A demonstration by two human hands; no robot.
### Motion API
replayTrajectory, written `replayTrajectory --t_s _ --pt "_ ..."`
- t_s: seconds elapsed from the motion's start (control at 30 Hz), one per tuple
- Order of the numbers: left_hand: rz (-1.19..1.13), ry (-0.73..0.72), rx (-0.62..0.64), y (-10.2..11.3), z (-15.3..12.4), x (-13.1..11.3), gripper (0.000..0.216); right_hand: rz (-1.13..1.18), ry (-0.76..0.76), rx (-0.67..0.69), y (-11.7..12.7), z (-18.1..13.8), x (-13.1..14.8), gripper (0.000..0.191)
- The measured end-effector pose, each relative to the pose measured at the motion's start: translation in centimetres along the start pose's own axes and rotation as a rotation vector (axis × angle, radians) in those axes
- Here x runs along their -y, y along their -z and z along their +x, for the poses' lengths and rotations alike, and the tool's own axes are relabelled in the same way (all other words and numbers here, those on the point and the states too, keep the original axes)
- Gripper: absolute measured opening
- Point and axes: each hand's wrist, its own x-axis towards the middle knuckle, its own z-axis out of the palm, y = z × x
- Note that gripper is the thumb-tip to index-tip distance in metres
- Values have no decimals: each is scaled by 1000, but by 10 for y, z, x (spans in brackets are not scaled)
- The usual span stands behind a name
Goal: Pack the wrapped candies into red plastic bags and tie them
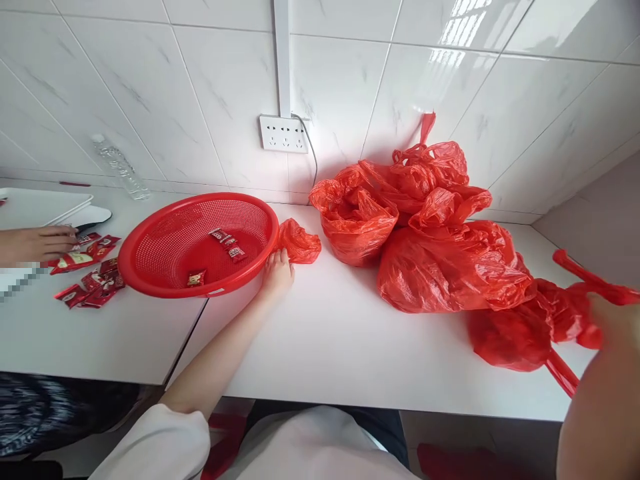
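So, from my seat I've got one head view over a white counter [320, 353]. Left hand [278, 270] lies just right of the red basket [163, 247], fingers stretched forward to the small red bag [301, 243]; whether they grip it I can't tell. Right hand [610, 320] is at the far right edge by the tied-looking red bags (blurred and cut off, so its grip I can't tell either).

Basket is left of center, across the counter seam, with a few small packets [236, 254] inside. Bigger red bags: an open-looking bag [357, 230] near the wall [230, 87], a bulky bag [445, 270] right of it, and a lower bag [513, 337] nearest the right hand.

Far left, I see a co-worker's hand [50, 243] over loose red packets [100, 283], beside a white container [45, 203]. Clear bottle [123, 167] behind the basket's left side; socket panel [284, 133] on the wall.
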Motion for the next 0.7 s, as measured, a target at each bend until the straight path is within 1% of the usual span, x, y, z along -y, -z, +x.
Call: replayTrajectory --t_s 0.03,0.07,0.1,0.13,0.17,0.2,0.27,0.3,0.33,0.37,0.43,0.47,0.53,0.6,0.67,0.7 --pt "-9 -22 15 4 -3 -2 48 -60 41 -127 -12 3 -7 29" --pt "-18 -46 30 8 -7 -5 43 -140 64 -273 -23 3 -7 35" --pt "-30 -68 50 14 -13 -8 40 -230 67 -408 -35 1 0 41" --pt "-47 -93 75 20 -20 -12 36 -324 33 -488 -48 -1 15 44" --pt "-65 -124 100 26 -28 -16 32 -401 27 -597 -63 -4 35 42" --pt "-75 -155 112 32 -36 -19 29 -432 13 -529 -81 -6 58 44" --pt "-50 -183 83 42 -53 -26 31 -377 106 -284 -125 -11 107 45" --pt "-21 -175 49 46 -60 -28 35 -285 168 -78 -149 -14 129 44" --pt "9 -154 19 48 -66 -29 38 -165 211 205 -175 -17 147 41" --pt "29 -128 5 49 -71 -29 39 -27 289 418 -201 -21 161 36" --pt "28 -85 43 48 -79 -27 35 153 368 716 -250 -32 179 27" --pt "22 -69 72 46 -81 -26 33 198 385 813 -273 -39 184 25" --pt "34 -27 125 44 -85 -24 29 226 363 860 -312 -54 187 25" --pt "76 26 171 43 -87 -22 24 182 346 871 -341 -66 186 26" --pt "94 37 187 45 -88 -21 15 75 323 888 -359 -73 181 28" --pt "66 25 175 48 -88 -19 12 19 307 897 -363 -74 179 28"
